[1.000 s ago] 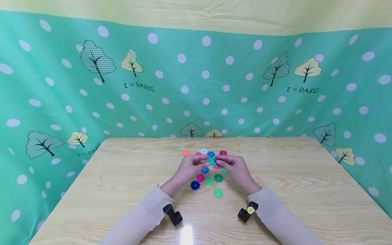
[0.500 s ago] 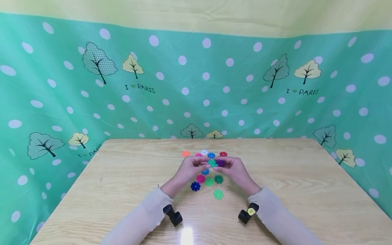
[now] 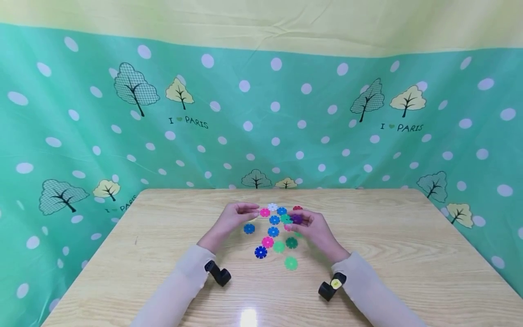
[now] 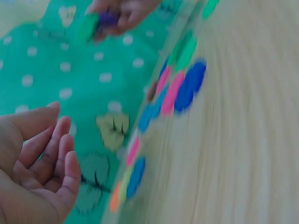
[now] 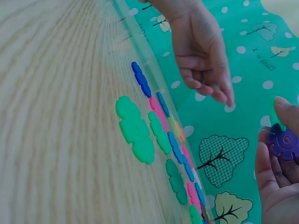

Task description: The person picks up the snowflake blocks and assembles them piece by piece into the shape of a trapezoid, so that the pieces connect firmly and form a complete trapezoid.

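My right hand [image 3: 313, 229] pinches a purple snowflake disc [image 5: 284, 141], with a green snowflake disc [image 3: 285, 219] attached at its left side. How the two discs are slotted together is too small to tell. My left hand [image 3: 229, 223] hovers over the table left of the loose discs, its fingers loosely bent and nothing between them in the left wrist view. Closest to it lie a blue disc [image 3: 249, 228] and a pink disc [image 3: 264, 212]. A yellow disc [image 4: 125, 184] and an orange disc [image 4: 115, 200] also lie there, mostly hidden by that hand in the head view.
Several more discs lie flat on the wooden table [image 3: 163, 254], among them a dark blue one [image 3: 260, 252], a light green one [image 3: 291, 263], a white one [image 3: 272, 207] and a red one [image 3: 298, 208]. A green dotted curtain [image 3: 229, 100] hangs behind the table's far edge.
My left hand has let go of the green disc and moved left, away from my right hand. The green disc stays with the purple one in my right hand, which has barely moved.
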### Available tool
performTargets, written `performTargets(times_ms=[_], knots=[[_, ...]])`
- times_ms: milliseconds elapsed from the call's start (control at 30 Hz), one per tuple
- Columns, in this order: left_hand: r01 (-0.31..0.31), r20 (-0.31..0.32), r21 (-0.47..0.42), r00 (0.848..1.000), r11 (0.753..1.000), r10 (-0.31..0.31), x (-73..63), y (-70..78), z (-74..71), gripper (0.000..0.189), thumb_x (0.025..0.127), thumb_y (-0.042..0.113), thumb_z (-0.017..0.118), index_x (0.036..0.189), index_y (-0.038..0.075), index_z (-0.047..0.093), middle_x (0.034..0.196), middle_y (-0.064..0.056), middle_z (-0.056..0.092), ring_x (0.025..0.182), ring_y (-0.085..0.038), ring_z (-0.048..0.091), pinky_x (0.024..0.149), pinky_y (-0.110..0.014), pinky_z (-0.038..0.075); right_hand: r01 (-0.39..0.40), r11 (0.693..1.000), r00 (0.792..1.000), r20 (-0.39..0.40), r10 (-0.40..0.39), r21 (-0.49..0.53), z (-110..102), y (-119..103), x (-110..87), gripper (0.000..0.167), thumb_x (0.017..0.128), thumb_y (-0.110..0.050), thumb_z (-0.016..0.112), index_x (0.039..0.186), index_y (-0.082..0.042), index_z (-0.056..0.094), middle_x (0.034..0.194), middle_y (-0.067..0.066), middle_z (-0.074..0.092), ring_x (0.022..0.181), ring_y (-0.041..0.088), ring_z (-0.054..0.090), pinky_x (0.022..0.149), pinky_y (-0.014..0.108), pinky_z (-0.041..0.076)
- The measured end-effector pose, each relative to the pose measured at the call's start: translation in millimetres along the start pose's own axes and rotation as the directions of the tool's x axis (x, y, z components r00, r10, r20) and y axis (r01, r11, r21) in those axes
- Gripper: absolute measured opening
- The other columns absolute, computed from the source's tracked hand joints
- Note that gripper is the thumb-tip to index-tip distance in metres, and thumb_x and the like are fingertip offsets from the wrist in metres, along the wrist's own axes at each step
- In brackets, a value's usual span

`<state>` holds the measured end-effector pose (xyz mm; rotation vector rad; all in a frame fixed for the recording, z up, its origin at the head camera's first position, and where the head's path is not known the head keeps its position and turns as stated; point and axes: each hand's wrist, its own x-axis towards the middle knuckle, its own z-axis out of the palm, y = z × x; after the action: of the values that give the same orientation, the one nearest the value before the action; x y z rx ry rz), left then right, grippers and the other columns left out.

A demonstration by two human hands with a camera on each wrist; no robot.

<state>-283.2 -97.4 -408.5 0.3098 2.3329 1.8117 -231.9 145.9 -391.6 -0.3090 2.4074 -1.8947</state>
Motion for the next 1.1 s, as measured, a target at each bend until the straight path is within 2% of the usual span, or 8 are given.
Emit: performTargets(times_ms=[100,200,333,433,667,900,1100], knots=[[0.033,0.010,0.007,0.999,0.999,-0.033,9.2,-17.7,-11.9,0.031,0.085,0.004,0.067,0.116,-0.001,0.063,0.108,-0.012,0.068,0.094,-0.015,0.064,0.085,-0.028,0.053,0.011,1.000,1.000,0.006,-0.011,-0.012,0,-2,-1.4,0.036,0.082,-0.004,0.071,0.115,0.005,0.061,0.106,0.017,0.066,0.085,0.014,0.066,0.074,0.020,0.054],[0.048,0.052,0.050,0.997,0.998,-0.051,11.4,-25.7,-19.3,0.032,0.083,0.002,0.068,0.114,0.000,0.064,0.109,-0.012,0.067,0.093,-0.016,0.062,0.084,-0.028,0.052,0.013,1.000,1.000,0.008,-0.013,-0.003,0,8,3.1,0.037,0.081,-0.005,0.072,0.116,0.004,0.061,0.107,0.016,0.066,0.087,0.015,0.066,0.075,0.020,0.054],[0.040,0.116,0.083,0.992,0.996,-0.050,14.0,-31.6,-26.0,0.031,0.081,-0.003,0.068,0.112,-0.001,0.065,0.109,-0.013,0.067,0.094,-0.019,0.062,0.083,-0.029,0.053,0.020,1.000,1.000,0.005,-0.020,0.010,-2,23,10.7,0.039,0.081,-0.006,0.073,0.117,0.001,0.062,0.110,0.015,0.066,0.089,0.016,0.066,0.077,0.020,0.054],[0.045,0.139,0.099,0.989,0.994,-0.058,14.7,-34.5,-28.7,0.034,0.079,-0.007,0.067,0.112,-0.001,0.065,0.110,-0.015,0.067,0.097,-0.021,0.063,0.086,-0.031,0.053,0.037,0.999,0.999,0.006,-0.037,0.008,-2,28,12.1,0.040,0.080,-0.009,0.074,0.117,0.000,0.062,0.109,0.015,0.066,0.089,0.016,0.066,0.077,0.021,0.054],[0.070,0.146,0.171,0.985,0.983,-0.096,13.4,-41.5,-30.3,0.037,0.076,-0.004,0.071,0.112,0.005,0.067,0.112,-0.009,0.068,0.104,-0.021,0.061,0.093,-0.034,0.049,0.035,0.999,0.999,0.005,-0.035,-0.016,0,31,12.2,0.040,0.080,-0.015,0.076,0.115,-0.002,0.063,0.105,0.012,0.067,0.087,0.014,0.066,0.076,0.022,0.054],[-0.018,0.194,0.212,0.981,0.977,-0.024,12.7,-43.8,-32.9,0.037,0.077,-0.003,0.071,0.113,0.004,0.067,0.114,-0.010,0.067,0.107,-0.025,0.061,0.094,-0.036,0.048,0.049,0.999,0.999,0.009,-0.048,-0.014,0,28,11.9,0.039,0.080,-0.014,0.075,0.115,-0.001,0.063,0.106,0.013,0.067,0.087,0.015,0.066,0.076,0.023,0.054],[-0.056,0.221,0.240,0.975,0.969,0.002,13.3,-47.4,-32.9,0.033,0.079,0.000,0.071,0.112,0.005,0.068,0.113,-0.009,0.068,0.107,-0.024,0.061,0.095,-0.037,0.048,0.013,1.000,1.000,0.018,-0.013,-0.005,-1,26,11.3,0.038,0.081,-0.011,0.074,0.116,-0.001,0.063,0.107,0.013,0.067,0.087,0.014,0.066,0.075,0.021,0.054]])
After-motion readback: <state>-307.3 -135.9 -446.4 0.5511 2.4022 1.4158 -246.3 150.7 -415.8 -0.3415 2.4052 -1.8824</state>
